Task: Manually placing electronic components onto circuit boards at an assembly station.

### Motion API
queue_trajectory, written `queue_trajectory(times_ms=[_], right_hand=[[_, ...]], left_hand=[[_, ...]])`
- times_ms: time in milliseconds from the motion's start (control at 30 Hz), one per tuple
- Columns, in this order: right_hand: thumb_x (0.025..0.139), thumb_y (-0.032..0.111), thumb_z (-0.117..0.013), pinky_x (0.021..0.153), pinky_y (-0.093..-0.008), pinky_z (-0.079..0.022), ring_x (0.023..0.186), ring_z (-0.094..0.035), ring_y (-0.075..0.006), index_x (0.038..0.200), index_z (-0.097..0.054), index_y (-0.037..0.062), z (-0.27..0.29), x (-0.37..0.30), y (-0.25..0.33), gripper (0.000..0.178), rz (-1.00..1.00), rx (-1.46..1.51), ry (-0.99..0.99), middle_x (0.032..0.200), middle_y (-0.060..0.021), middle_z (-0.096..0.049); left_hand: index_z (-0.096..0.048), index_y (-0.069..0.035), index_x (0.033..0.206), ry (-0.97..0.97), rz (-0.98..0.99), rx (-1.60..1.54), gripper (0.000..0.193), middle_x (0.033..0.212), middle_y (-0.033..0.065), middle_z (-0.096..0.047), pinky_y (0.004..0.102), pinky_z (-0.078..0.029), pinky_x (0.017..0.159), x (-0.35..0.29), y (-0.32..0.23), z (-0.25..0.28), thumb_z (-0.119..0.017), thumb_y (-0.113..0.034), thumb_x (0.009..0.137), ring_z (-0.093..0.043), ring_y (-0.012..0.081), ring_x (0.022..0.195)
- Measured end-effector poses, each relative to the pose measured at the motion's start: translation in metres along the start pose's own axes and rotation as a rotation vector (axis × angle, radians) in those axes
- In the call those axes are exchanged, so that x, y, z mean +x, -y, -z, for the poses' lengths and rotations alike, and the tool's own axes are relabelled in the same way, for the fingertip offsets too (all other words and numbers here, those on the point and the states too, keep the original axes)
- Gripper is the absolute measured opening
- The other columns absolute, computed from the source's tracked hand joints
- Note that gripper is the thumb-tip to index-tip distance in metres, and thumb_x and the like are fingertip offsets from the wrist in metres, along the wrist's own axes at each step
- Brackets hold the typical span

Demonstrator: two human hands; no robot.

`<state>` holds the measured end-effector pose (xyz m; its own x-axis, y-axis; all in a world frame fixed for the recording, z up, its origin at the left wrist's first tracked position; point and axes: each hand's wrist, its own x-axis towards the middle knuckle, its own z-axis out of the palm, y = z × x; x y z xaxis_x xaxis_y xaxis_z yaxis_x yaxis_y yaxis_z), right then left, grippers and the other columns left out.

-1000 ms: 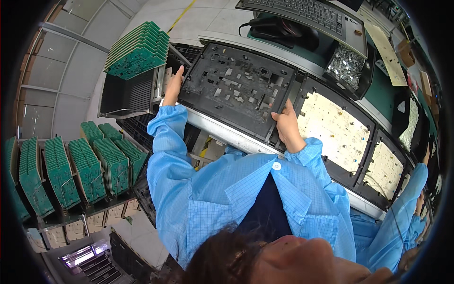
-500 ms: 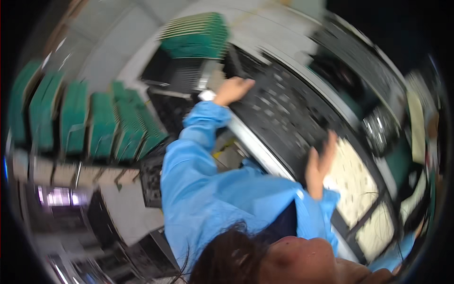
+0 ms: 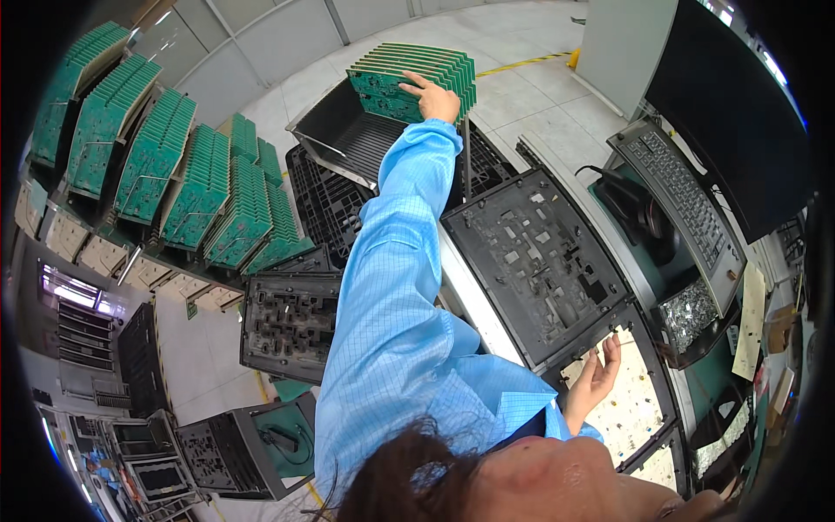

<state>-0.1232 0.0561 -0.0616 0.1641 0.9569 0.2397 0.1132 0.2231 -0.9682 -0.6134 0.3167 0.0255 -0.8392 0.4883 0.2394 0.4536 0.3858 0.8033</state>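
Observation:
Reaching to the far end, my left hand (image 3: 437, 100) is at the row of green circuit boards (image 3: 380, 94) standing upright in a black slotted rack (image 3: 344, 143). Two of its fingers are spread across the front board's face near the top edge; no board is lifted out. My right hand (image 3: 596, 383) hangs over a cream-coloured board (image 3: 631, 404) set in a black frame, its fingers loosely curled and apart, with nothing visible in them. Between the hands lies a black fixture tray (image 3: 539, 261) with many cut-out pockets.
Several racks packed with green boards (image 3: 152, 165) line the left. Another black fixture (image 3: 291, 317) sits beside my left arm. On the right are a keyboard (image 3: 687, 204), a dark monitor (image 3: 731, 113) and a box of small shiny parts (image 3: 689, 313). A black pallet (image 3: 317, 200) lies under the rack.
My left hand has moved farther out, from beside the rack onto the boards. My right hand has drawn back over the cream-coloured board. The view has turned and sharpened.

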Motion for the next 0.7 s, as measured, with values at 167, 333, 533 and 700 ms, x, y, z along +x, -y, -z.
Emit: queue_trajectory(times_ms=[167, 333, 533, 700], right_hand=[[0.097, 0.000, -0.048, 0.100, -0.0321, -0.045, 0.126, -0.050, -0.0209, 0.125, -0.054, -0.0022, 0.017, -0.009, 0.002, 0.029, -0.038, -0.048, -0.036, 0.143, -0.0142, -0.047], [0.097, 0.001, -0.049, 0.100, -0.0323, -0.045, 0.123, -0.053, -0.0217, 0.123, -0.056, -0.0025, 0.025, -0.010, 0.005, 0.027, -0.040, -0.041, -0.005, 0.136, -0.0152, -0.053], [0.098, 0.000, -0.050, 0.097, -0.0304, -0.048, 0.108, -0.062, -0.0203, 0.123, -0.056, -0.0040, 0.009, -0.004, 0.017, 0.025, -0.129, 0.122, 0.147, 0.117, -0.0161, -0.064], [0.097, 0.000, -0.053, 0.102, -0.0331, -0.045, 0.115, -0.059, -0.0223, 0.131, -0.049, -0.0024, -0.014, 0.008, 0.049, 0.035, -0.070, 0.136, 0.304, 0.127, -0.0155, -0.059]], left_hand=[[0.005, 0.010, 0.148, -0.157, 0.133, -0.010, 0.089, 0.152, 0.0381, -0.007, 0.0454, -0.053, 0.095, 0.013, -0.001, -0.024, -0.058, 0.001, 0.085, -0.055, 0.0465, 0.118], [-0.001, 0.016, 0.146, -0.268, 0.017, -0.173, 0.084, 0.151, 0.0412, -0.007, 0.0462, -0.050, 0.095, -0.002, 0.018, 0.018, -0.056, 0.003, 0.084, -0.054, 0.0475, 0.119], [0.001, -0.007, 0.147, -0.062, -0.347, -0.975, 0.071, 0.140, 0.0264, -0.035, 0.0437, -0.062, 0.077, -0.181, -0.006, 0.117, -0.035, 0.008, 0.088, -0.059, 0.0359, 0.113], [-0.012, -0.006, 0.146, 0.316, -0.285, -1.234, 0.061, 0.139, 0.0236, -0.040, 0.0481, -0.064, 0.078, -0.239, 0.002, 0.155, -0.041, 0.001, 0.094, -0.059, 0.0356, 0.116]])
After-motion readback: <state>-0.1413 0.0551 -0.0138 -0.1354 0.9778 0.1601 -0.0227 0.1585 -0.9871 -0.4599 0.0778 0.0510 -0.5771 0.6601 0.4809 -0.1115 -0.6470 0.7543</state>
